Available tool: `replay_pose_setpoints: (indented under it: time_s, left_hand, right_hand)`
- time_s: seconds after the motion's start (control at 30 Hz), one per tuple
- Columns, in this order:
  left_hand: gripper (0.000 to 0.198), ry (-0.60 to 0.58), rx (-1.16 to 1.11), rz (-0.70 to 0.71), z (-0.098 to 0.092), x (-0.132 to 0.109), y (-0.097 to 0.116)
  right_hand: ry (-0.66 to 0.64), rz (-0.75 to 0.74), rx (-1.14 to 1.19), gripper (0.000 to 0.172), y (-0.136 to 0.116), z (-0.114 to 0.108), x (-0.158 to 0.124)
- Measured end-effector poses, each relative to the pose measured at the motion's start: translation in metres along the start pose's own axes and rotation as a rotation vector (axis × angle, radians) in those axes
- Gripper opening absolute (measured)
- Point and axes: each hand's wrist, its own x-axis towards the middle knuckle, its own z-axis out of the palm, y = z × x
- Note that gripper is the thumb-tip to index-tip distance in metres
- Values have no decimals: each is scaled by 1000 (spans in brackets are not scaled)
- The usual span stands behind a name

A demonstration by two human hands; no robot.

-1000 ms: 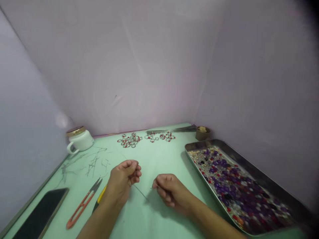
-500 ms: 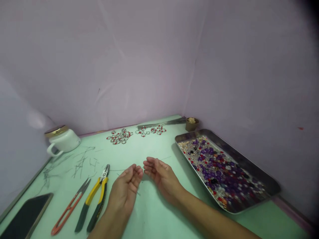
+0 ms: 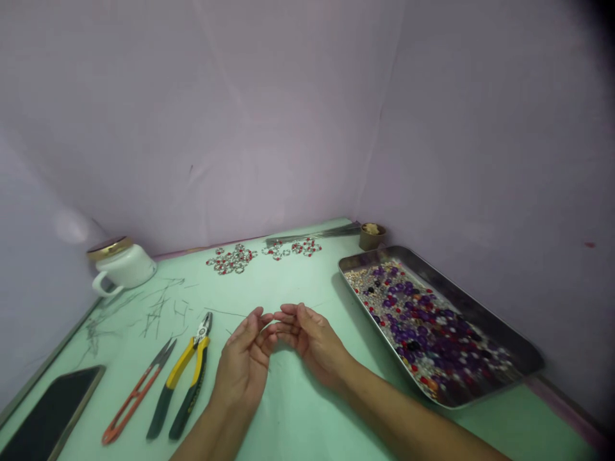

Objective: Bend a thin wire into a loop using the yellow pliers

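A thin dark wire (image 3: pixel 225 312) runs from near the pliers' jaws into my left hand (image 3: pixel 244 360), which pinches it between thumb and fingers. Fingertips of my right hand (image 3: pixel 314 342) meet those of the left, closed on the same wire, and a faint end shows beyond the right hand. The exact grip points are hidden by the fingers. Left of my left hand lie yellow-and-black pliers (image 3: pixel 199 370), jaws pointing away. Beside them are orange-handled thread snips (image 3: pixel 137 398).
A metal tray (image 3: pixel 473 294) of mixed beads stands at right. Beaded rings (image 3: pixel 233 259) lie at the back near a wire bundle (image 3: pixel 317 234) and a small brown pot (image 3: pixel 372 238). On the left are a lidded white cup (image 3: pixel 127 267), wire scraps (image 3: pixel 154 314) and a phone (image 3: pixel 52 416).
My hands have come closer together, so their fingertips now meet. The wire's left end has shifted slightly left and up. The whole view has moved a little.
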Motion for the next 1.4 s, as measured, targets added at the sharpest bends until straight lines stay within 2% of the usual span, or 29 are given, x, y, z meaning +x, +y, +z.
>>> replay_pose_setpoints:
  time_s: [0.07, 0.17, 0.27, 0.33, 0.57, 0.87, 1.17, 1.3, 1.4]
  left_hand:
    - [21, 13, -12, 2, -1, 1, 2]
    - [21, 41, -3, 10, 0, 3, 5]
    - [17, 49, 9, 22, 1, 5, 7]
    - [14, 38, 20, 22, 1, 5, 8]
    - [11, -37, 67, -26, 7, -1, 13]
    - [13, -156, 128, -114, 4, -8, 18]
    - [26, -330, 431, -202, 5, -8, 21]
    - [28, -350, 502, -232, 5, -8, 20]
    - [29, -342, 520, -218, 5, -9, 18]
  right_hand:
    - [9, 16, -10, 40, 0, -1, 0]
    - [118, 26, -17, 35, -3, -5, 2]
    - [237, -8, 56, 31, -10, -8, 6]
    - [255, -36, 120, 29, -14, -10, 8]
    - [248, -41, 164, 22, -18, -9, 9]
    - [180, 3, 136, 30, -24, -4, 4]
    - [209, -130, -145, 31, -35, 8, 5]
    - [196, -130, -316, 28, -41, 12, 4]
    - [148, -99, -357, 29, -43, 13, 3]
